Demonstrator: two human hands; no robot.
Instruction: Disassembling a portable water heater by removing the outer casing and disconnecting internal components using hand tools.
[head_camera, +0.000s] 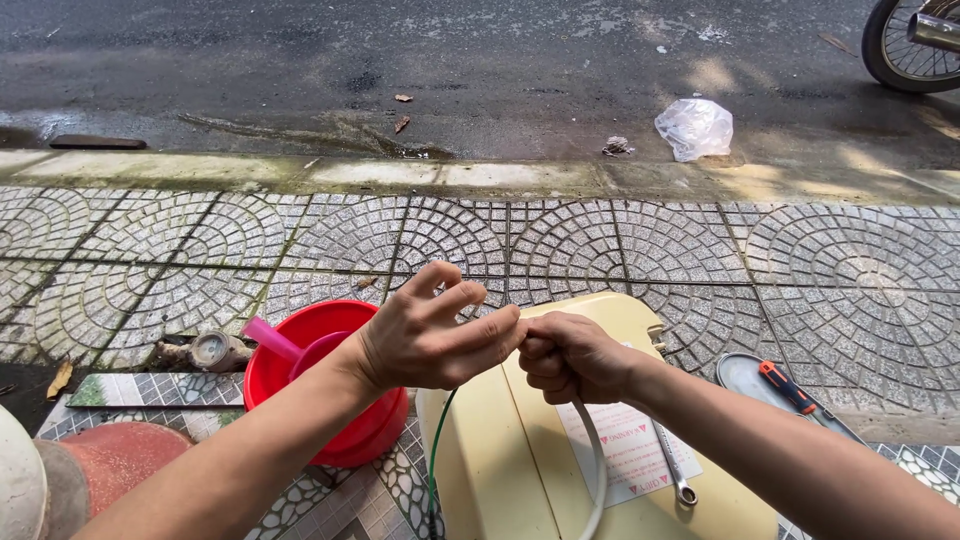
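Above cream plastic casing (500, 460), hands, smooth white hose (597, 470)

Paved sidewalk (700, 250), grey fan-pattern stone, with patterned tile strip (150, 390) at near edge. Lying on it: red bucket (330, 400); cream appliance casing (520, 460); grey round lid (750, 380); water meter (215, 350); dry leaf (60, 378). Beyond the curb, on wet road (400, 60): white plastic bag (694, 128).

we note a smooth, semi-gloss cream plastic casing (520, 450), a glossy red plastic bucket (300, 340), a flexible white plastic hose (597, 470), a bright polished metal wrench (672, 465), a matt paper label (625, 450), and rough stone paving (600, 240).
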